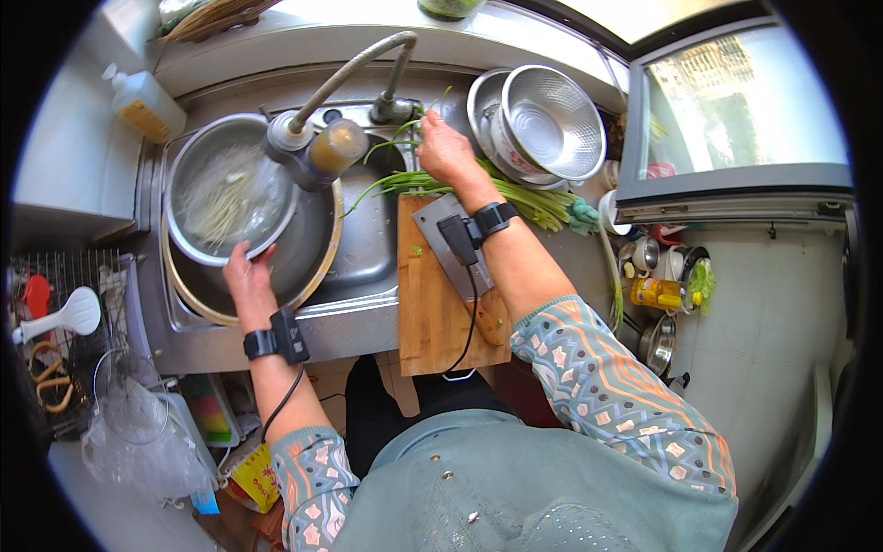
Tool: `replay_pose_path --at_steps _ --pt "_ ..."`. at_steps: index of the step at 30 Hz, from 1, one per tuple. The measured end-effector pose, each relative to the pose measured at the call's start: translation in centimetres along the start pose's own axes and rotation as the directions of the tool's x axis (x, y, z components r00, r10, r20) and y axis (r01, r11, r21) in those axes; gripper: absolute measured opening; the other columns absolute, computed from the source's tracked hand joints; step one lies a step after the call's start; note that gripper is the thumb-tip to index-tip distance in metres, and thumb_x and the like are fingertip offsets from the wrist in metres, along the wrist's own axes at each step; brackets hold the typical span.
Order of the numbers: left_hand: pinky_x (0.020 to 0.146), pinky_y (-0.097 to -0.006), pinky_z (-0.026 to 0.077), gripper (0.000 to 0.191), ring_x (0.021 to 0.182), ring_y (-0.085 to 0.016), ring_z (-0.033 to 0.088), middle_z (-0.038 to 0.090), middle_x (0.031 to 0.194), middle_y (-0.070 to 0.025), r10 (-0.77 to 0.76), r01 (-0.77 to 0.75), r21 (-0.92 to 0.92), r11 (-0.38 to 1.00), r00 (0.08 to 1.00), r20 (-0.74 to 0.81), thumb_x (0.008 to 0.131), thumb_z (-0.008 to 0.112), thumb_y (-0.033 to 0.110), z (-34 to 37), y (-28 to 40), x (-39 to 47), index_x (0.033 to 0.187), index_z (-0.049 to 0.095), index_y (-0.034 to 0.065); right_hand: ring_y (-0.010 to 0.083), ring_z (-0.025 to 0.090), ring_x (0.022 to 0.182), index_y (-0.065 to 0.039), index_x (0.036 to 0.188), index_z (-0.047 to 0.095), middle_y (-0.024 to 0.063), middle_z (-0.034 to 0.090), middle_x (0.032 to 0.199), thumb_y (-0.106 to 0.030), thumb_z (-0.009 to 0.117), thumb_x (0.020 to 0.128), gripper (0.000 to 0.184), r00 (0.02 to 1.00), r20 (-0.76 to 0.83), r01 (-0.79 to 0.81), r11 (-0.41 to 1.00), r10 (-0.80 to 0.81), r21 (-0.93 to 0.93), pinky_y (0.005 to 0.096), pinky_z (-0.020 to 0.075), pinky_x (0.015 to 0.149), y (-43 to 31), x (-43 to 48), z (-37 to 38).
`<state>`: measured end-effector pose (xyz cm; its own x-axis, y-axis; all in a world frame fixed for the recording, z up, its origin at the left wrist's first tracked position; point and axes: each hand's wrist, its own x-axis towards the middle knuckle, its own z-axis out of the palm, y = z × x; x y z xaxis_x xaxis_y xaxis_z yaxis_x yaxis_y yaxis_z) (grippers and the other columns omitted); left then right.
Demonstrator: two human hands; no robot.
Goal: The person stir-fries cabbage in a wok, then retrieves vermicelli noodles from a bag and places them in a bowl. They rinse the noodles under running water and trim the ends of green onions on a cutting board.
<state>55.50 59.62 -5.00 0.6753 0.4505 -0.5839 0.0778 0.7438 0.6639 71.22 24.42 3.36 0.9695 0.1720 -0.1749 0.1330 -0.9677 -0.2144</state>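
My left hand (pixel 250 276) grips the near rim of a metal basin (pixel 181 228), its thumb at the edge. Water and a bundle of pale, thin strands (pixel 226 203) lie in this basin, which sits over a larger basin (pixel 324 259) in the sink. My right hand (pixel 441 146) is by the faucet base (pixel 393 110), fingers bent near some thin green stalks; whether it holds one cannot be told. Under my right forearm lie long green vegetable stalks (pixel 528 200), a wooden cutting board (pixel 431 297) and a cleaver (pixel 441 234) on the board.
A flexible faucet hose with a filter head (pixel 338 148) arches over the sink. Metal bowls (pixel 552 124) stand at the back right, below an open window (pixel 745 103). A soap bottle (pixel 148 107) stands at the left. An oil bottle (pixel 659 293) and pans are at the right.
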Motion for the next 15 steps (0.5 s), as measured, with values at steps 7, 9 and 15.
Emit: replay_pose_path --at_steps 7,9,15 --pt "0.062 -0.0408 0.059 0.023 0.083 -0.028 0.064 0.06 0.097 -0.013 -0.13 0.129 0.04 0.991 0.991 0.031 0.082 0.06 0.004 1.6 -1.1 -1.4 0.103 0.054 -0.0012 0.0338 0.04 0.132 0.004 0.131 0.048 0.0212 0.038 0.146 -0.016 0.052 0.083 0.053 0.997 -0.049 0.065 0.996 -0.062 0.053 0.0391 0.0337 0.111 0.5 0.3 -0.2" --pt "0.056 -0.0408 0.058 0.02 0.078 -0.028 0.064 0.061 0.094 -0.0126 -0.133 0.133 0.106 0.985 0.991 -0.006 0.08 0.059 0.006 1.1 -0.9 -2.6 0.099 0.056 -0.0002 0.0347 0.041 0.132 0.003 0.131 0.048 0.0213 0.036 0.147 -0.017 0.053 0.083 0.053 0.996 -0.051 0.077 0.993 -0.073 0.084 0.0394 0.034 0.11 1.0 0.6 0.1" --pt "0.045 -0.0382 0.058 0.023 0.067 -0.028 0.065 0.063 0.086 -0.0169 -0.12 0.134 0.19 0.972 0.989 -0.086 0.078 0.056 0.005 -2.4 0.3 -5.8 0.095 0.059 -0.0105 0.0369 0.051 0.123 -0.002 0.132 0.052 0.0279 0.048 0.135 -0.019 0.057 0.08 0.055 0.979 -0.179 -0.032 0.944 0.095 0.328 0.0371 0.0392 0.104 2.3 1.5 1.0"
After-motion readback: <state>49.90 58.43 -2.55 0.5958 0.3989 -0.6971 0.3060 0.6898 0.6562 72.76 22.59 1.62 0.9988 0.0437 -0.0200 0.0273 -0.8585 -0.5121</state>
